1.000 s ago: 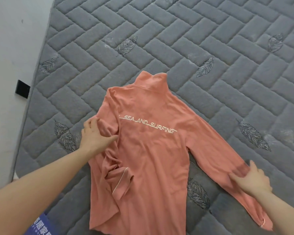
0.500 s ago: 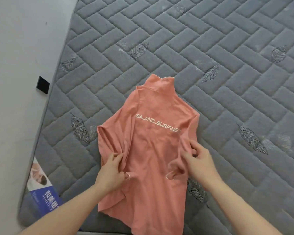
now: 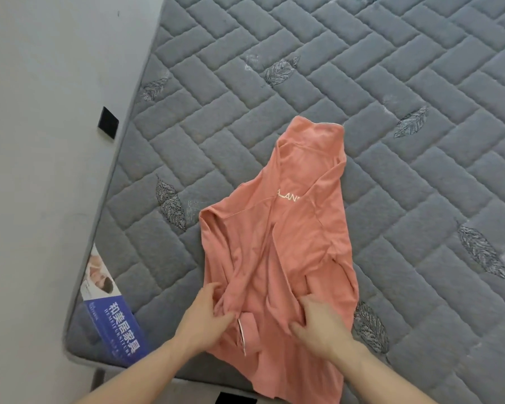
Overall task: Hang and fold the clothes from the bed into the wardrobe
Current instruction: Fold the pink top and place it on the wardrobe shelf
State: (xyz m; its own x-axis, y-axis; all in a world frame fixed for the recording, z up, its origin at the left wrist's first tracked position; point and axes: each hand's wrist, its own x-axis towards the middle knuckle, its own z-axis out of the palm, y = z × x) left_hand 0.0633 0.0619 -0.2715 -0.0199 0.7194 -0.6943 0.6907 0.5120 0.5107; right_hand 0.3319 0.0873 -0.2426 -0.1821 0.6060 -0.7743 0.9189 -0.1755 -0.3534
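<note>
The salmon-pink top (image 3: 289,243) lies rumpled on the mattress (image 3: 391,83) — sleeves folded inward; left hand (image 3: 206,313) and right hand (image 3: 318,322) both grip its bunched fabric.

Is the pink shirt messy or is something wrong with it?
Nothing is torn or stained, but the pink shirt lies bunched on the grey mattress. Its sides are folded in unevenly, covering part of the white lettering, with wrinkles where the left hand and right hand grip it.
</note>
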